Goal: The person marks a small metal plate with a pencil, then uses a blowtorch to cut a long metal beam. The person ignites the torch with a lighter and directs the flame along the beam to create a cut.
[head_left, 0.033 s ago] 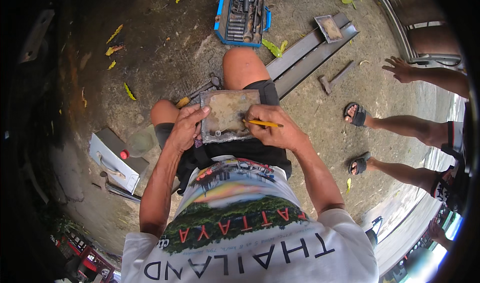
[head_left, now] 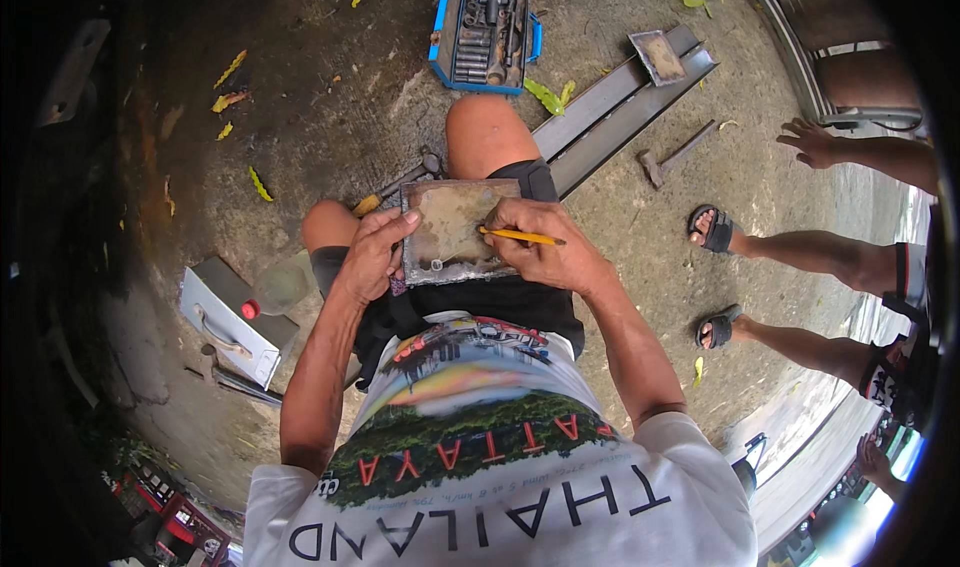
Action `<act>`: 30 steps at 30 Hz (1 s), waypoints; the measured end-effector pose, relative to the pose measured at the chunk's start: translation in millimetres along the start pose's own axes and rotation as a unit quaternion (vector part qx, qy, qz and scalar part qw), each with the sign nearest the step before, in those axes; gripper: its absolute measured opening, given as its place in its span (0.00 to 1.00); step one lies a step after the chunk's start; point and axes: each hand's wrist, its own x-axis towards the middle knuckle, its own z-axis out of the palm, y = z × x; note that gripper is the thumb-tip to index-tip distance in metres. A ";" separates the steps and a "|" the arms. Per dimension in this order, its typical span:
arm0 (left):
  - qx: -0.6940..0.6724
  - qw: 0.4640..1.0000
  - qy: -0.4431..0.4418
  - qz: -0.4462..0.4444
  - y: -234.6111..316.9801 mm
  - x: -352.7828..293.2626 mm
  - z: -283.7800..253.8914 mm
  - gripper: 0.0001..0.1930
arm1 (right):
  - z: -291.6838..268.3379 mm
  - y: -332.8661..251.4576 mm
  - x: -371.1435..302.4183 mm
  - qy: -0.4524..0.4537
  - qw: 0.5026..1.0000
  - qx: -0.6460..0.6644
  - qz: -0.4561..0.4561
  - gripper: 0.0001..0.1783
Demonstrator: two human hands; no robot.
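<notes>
A square metal plate (head_left: 450, 227), worn and stained brown and grey, lies across my lap. My left hand (head_left: 376, 252) grips its left edge, thumb on top and fingers beneath. A yellow pencil (head_left: 525, 236) is pinched in my right hand (head_left: 548, 249), which rests over the plate's right side. The pencil's tip points left and is close to the plate's face; whether it touches I cannot tell. A small pale ring mark shows near the plate's lower left. Just beyond the plate, a hammer (head_left: 372, 202) with a wooden handle lies on the ground.
A blue toolbox of sockets (head_left: 525, 77) stands ahead. Long metal channels (head_left: 590, 132) carry a second plate (head_left: 658, 57). Another hammer (head_left: 655, 167) lies right, near a person's sandalled feet (head_left: 712, 229). Left are a grey metal box (head_left: 225, 322), a bottle (head_left: 283, 289) and another hammer (head_left: 215, 367).
My right hand and the pencil have shifted slightly left and up over the plate. The other person's hand at the right has moved a little to the right.
</notes>
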 end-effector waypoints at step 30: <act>-0.045 0.927 0.290 0.233 70.0 10.5 -102.5 0.15 | -54.4 38.1 -97.6 0.422 0.862 0.127 0.250 0.13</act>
